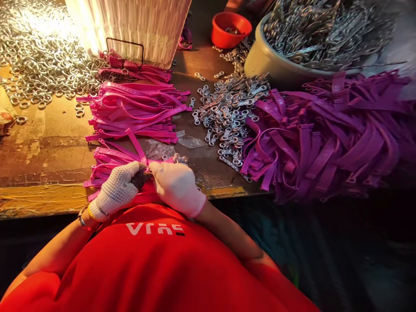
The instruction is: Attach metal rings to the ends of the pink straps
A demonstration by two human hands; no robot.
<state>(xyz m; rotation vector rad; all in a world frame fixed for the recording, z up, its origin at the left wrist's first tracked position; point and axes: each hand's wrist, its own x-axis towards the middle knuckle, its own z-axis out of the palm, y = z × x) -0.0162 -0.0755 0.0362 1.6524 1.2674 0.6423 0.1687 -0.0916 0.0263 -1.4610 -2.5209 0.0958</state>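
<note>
At the table's front edge, my left hand [117, 190] wears a white dotted glove with its fingers closed. My right hand [178, 184], in a smooth white glove, is closed right beside it. Both pinch a pink plastic strap [138, 145], whose free part sticks up between the hands. A dark item lies under the fingertips; I cannot make out what it is. Behind and left of my hands lies a bunch of pink straps [101, 168], with a larger stack of pink straps [136, 108] farther back. A few metal links [180, 159] lie just beyond my right hand.
Metal rings [42, 56] are heaped at the back left, near a lit ribbed panel [136, 26]. Loose metal links [227, 112] lie right of centre. A large purple strap pile [325, 134] covers the right, before a tub [256, 56] of metal parts. A red bowl [224, 40] stands behind.
</note>
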